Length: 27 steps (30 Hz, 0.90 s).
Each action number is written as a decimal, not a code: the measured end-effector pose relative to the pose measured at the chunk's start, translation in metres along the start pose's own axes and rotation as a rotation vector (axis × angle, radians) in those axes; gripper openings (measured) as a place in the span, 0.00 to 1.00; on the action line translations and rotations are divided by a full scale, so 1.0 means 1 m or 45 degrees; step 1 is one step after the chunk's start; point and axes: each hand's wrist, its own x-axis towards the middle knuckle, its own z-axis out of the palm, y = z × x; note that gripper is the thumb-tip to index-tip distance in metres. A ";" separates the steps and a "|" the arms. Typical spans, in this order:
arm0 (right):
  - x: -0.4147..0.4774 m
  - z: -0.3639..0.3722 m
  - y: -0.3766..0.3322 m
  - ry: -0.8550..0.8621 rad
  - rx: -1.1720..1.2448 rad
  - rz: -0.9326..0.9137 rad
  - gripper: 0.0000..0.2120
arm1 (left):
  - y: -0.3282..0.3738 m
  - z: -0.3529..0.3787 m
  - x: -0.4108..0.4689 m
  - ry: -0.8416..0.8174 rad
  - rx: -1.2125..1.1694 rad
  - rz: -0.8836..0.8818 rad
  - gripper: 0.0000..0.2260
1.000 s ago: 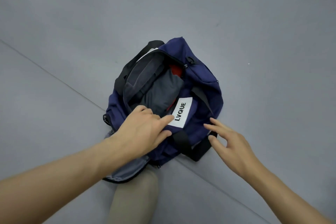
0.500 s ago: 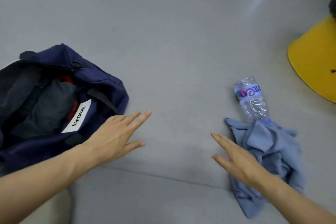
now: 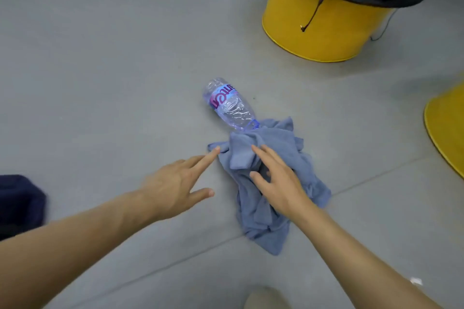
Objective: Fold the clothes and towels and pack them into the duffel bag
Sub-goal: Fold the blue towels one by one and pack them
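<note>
Step in hand: fetching the crumpled blue towel (image 3: 256, 221), on the floor (image 3: 100, 83) at centre, with the bottle (image 3: 228, 104) neck at its 11 o'clock edge. Both grips are spread and hold nothing: left hand (image 3: 173, 183) at the towel's 9 o'clock corner, right hand (image 3: 278, 180) over it. Probable next move: pinch corners, spread flat.

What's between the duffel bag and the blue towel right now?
Head view: bare grey floor between duffel bag and blue towel, with the left hand stretched over it, forefinger at the towel's edge.
</note>
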 end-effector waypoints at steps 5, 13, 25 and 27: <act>0.015 0.011 0.027 0.166 0.233 0.081 0.27 | 0.040 0.027 0.077 0.134 -0.154 -0.101 0.36; 0.050 -0.007 0.031 -0.032 -0.228 -0.025 0.24 | 0.053 0.041 0.105 0.185 -0.381 -0.248 0.25; 0.036 -0.012 -0.150 0.005 0.356 -0.177 0.04 | 0.003 -0.096 -0.033 0.527 -0.454 -0.394 0.08; 0.028 -0.021 -0.199 -0.045 0.353 -0.255 0.03 | -0.003 -0.133 -0.079 0.578 -0.420 -0.469 0.08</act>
